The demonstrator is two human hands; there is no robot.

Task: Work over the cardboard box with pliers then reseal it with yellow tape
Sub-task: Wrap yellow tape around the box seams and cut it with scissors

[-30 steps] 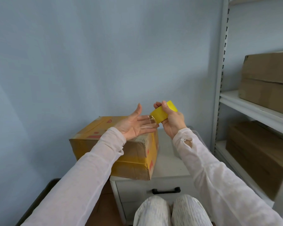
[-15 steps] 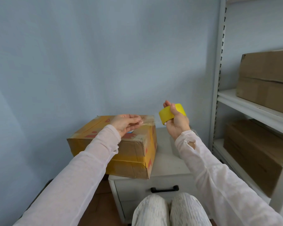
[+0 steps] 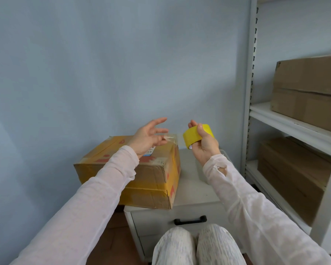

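The cardboard box (image 3: 141,178), patched with yellow tape and red marks, sits on the left part of a white cabinet (image 3: 195,188), its left end hanging out past the cabinet's edge. A label shows on its top, mostly hidden behind the left wrist.

The left hand (image 3: 147,136) hovers above the far right corner of the box with its palm turned toward the right and its fingers spread and loose, gripping nothing. A scrap of clear film (image 3: 170,138) lies at its fingertips; it seems to cling to them, though the view is too soft to tell whether it also joins the box.

To the right, apart from the left hand, the right hand (image 3: 204,146) is raised above the cabinet and grips the roll of yellow tape (image 3: 192,135), thumb across the outer band and fingers curled behind.

A black drawer handle (image 3: 190,219) shows on the cabinet's near face. At the far right a white shelving unit (image 3: 287,121) carries an upper brown carton (image 3: 310,88) and a lower brown carton (image 3: 294,176).
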